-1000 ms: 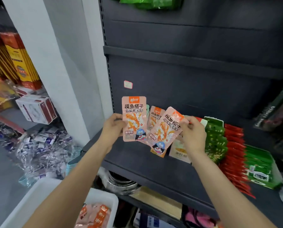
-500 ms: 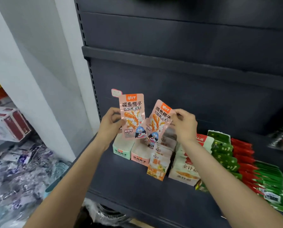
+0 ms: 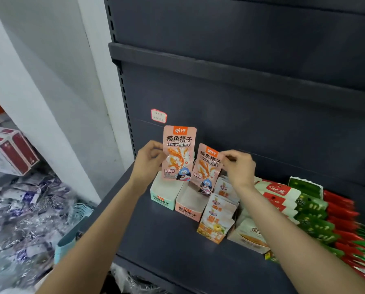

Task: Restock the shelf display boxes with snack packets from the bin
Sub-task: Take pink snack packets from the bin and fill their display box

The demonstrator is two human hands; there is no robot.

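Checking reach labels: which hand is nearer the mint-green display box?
Left. The left hand holds a pink packet just above the mint-green display box. The right hand holds the other pink packet farther right, past the pink display box.

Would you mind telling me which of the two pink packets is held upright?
The left hand holds the upright pink packet; the right hand's packet tilts over the pink box.

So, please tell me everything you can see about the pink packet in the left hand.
The pink packet is a flat, glossy pouch, upright, facing the camera. It has an orange logo patch on top, dark Chinese characters, orange strips pictured in the middle and a blue cartoon figure at the lower right. The left hand pinches its left edge. Its bottom hangs over the mint display box, in front of the dark shelf back.
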